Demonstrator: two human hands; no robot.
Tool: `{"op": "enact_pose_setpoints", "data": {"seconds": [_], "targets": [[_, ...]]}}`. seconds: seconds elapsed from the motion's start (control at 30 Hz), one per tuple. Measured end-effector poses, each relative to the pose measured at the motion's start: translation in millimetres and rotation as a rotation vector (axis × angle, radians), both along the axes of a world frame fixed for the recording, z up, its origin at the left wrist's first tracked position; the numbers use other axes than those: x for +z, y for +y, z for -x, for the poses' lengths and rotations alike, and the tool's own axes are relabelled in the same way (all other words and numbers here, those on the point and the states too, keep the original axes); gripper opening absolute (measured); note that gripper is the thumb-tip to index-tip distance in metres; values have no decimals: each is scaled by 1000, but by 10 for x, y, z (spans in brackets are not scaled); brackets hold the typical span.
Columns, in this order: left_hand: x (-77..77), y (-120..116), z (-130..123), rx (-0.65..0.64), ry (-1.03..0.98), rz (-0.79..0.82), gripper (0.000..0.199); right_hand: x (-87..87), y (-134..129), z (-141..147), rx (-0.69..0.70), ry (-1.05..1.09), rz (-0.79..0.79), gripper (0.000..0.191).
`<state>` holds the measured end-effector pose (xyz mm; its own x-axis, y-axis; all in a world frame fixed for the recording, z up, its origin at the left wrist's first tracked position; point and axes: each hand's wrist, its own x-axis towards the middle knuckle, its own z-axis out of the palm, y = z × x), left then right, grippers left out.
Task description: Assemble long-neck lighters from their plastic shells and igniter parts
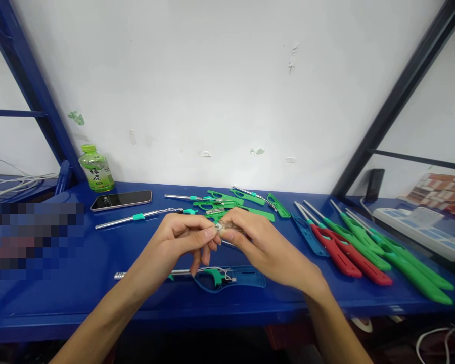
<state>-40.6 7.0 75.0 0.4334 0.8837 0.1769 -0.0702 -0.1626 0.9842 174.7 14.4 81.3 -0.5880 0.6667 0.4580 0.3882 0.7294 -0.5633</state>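
Observation:
My left hand (185, 237) and my right hand (263, 245) meet above the shelf, fingertips closed. Between them is a small clear part (220, 226) with a shiny end, mostly hidden by my fingers. The right fingers wrap round its body, while the left thumb and forefinger pinch at its end. Below my hands lies an open blue lighter handle half (250, 278) holding a metal tube, a green trigger (213, 275) and thin wires. Behind my hands are several green handle halves (260, 213) and metal lighter tubes, partly covered by my fingers.
On the right lie several long lighters, red (337, 253) and green (417, 273), beside a blue handle half (311, 235). At left stand a green tea bottle (96, 169) and a phone (121, 200); a loose lighter tube (117, 222) lies nearer. A white wall (220, 91) rises behind.

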Motion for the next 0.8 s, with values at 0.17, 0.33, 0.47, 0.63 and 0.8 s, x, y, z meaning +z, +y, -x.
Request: {"op": "enact_pose_setpoints", "data": {"seconds": [0.17,0.33,0.47,0.63,0.8], "targets": [[33,-5,4,-53,-24,65,34,-8,-8,3,15,-12,-40,27],[28,12,8,-102,-58,182,35,-41,-20,-10,-8,-46,-115,24],[31,11,17,-97,-34,217,37,-37,-48,-18,-15,-100,-150,23],[61,-14,49,-84,6,206,39,-16,-70,20,7,-79,-120,24],[40,-15,53,-94,29,224,41,-4,-68,33,42,-70,-82,28]]}}
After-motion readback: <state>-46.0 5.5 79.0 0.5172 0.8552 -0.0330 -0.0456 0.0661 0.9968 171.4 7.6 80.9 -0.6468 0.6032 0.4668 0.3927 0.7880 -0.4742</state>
